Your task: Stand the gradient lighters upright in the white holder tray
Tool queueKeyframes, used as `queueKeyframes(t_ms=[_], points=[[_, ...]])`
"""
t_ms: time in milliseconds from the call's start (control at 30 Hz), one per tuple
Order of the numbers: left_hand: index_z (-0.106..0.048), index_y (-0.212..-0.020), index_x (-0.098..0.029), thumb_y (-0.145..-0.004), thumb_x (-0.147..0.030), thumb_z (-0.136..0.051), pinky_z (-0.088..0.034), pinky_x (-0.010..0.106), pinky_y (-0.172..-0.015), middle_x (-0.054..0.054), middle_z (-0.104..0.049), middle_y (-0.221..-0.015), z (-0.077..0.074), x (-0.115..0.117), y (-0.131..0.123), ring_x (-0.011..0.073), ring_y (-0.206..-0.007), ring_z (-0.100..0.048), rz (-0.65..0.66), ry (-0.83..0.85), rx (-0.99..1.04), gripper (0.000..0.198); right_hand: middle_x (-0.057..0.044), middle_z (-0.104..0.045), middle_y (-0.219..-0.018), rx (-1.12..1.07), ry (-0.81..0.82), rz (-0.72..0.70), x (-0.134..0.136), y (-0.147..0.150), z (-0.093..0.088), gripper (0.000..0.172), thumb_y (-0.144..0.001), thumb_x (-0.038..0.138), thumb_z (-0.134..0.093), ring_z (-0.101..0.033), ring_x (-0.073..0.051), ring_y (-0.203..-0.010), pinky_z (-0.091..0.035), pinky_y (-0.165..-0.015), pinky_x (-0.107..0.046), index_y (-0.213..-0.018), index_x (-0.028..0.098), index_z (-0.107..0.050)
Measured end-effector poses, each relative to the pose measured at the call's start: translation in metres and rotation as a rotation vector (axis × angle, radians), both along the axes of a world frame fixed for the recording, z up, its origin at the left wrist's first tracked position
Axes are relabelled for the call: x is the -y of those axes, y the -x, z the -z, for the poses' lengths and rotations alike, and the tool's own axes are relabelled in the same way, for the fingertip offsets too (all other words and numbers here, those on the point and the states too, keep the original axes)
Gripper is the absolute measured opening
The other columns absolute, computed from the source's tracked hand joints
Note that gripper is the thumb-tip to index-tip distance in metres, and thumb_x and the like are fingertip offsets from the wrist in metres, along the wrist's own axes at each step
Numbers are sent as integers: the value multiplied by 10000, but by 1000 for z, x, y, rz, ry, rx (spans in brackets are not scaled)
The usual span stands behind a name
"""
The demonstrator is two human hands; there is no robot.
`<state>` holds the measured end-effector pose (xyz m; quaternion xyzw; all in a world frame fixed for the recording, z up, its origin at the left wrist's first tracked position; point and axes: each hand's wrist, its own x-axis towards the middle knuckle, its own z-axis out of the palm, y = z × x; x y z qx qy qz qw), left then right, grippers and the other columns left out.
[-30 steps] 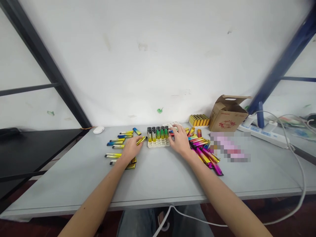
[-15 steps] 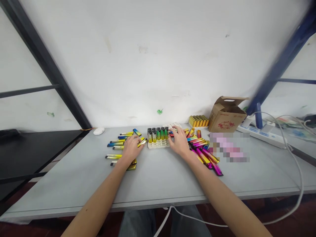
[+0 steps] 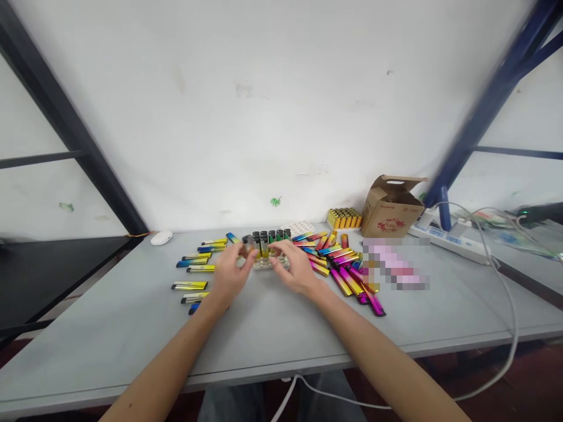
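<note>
My left hand (image 3: 229, 274) is raised just in front of a white slotted tray (image 3: 263, 264) and pinches a yellow lighter (image 3: 247, 244) with a dark cap. Several dark-capped lighters (image 3: 269, 237) stand upright in that tray. My right hand (image 3: 294, 271) hovers at the tray's front right, fingers apart and holding nothing, its thumb and forefinger turned toward the left hand. Both hands are motion-blurred. Yellow-and-blue lighters (image 3: 199, 257) lie flat to the left of my left hand. A heap of pink, gold and rainbow lighters (image 3: 347, 274) lies to the right of my right hand.
An empty white tray (image 3: 302, 227) sits behind the filled one. A block of yellow lighters (image 3: 343, 218), an open cardboard box (image 3: 391, 206) and a power strip (image 3: 444, 237) with cables stand at the back right. A white mouse (image 3: 161, 237) lies back left.
Both hands have pulled back from the tray and come together in front of it. The left hand has lifted its lighter upright. The view has shifted slightly right.
</note>
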<state>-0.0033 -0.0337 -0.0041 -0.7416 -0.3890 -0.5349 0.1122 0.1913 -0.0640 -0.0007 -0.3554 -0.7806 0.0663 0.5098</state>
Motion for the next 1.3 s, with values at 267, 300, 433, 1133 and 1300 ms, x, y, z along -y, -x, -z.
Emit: queueKeyframes(t_ms=[267,300,433,1133,1300], points=[[-575,-759,-216,-886,-247,-621,-422,251,-598,-43,-535,-553,12,8,-18,121,-541,-528,64,-233,-188,139,-2,-518,-690,-239,223,-43,2,20,-2,316,-865,418,-592,-491,-137,-644,-408,-584,-264,-645,202,-520],[-570,-747,-216,-881,-249,-628,-422,250,-594,-47,-522,-546,11,9,-18,120,-537,-522,59,-228,-183,150,0,-512,-677,-248,238,-45,2,21,-3,324,-865,417,-592,-490,-138,-645,-404,-582,-263,-634,203,-517],[-612,-867,-213,-850,-306,-672,-464,254,-644,-13,-597,-682,6,9,-15,138,-645,-581,66,-142,-145,112,-22,-594,-771,-391,286,-21,-2,17,-4,277,-918,422,-494,-552,-158,-734,-436,-673,-282,-777,204,-590],[-611,-905,-199,-993,-317,-348,-460,307,-805,58,-627,-925,2,-6,7,191,-898,-587,55,247,-3,302,62,-279,-567,-1178,1122,-552,-20,-18,-13,285,-858,450,-346,-284,-102,-453,-235,-423,-210,-682,226,-334],[-618,-909,-199,-994,-322,-348,-454,304,-807,53,-623,-915,5,-8,8,191,-893,-583,39,282,-23,308,60,-264,-581,-1177,1099,-527,-19,-19,-14,217,-826,386,-336,-274,-104,-459,-222,-425,-212,-681,227,-315]])
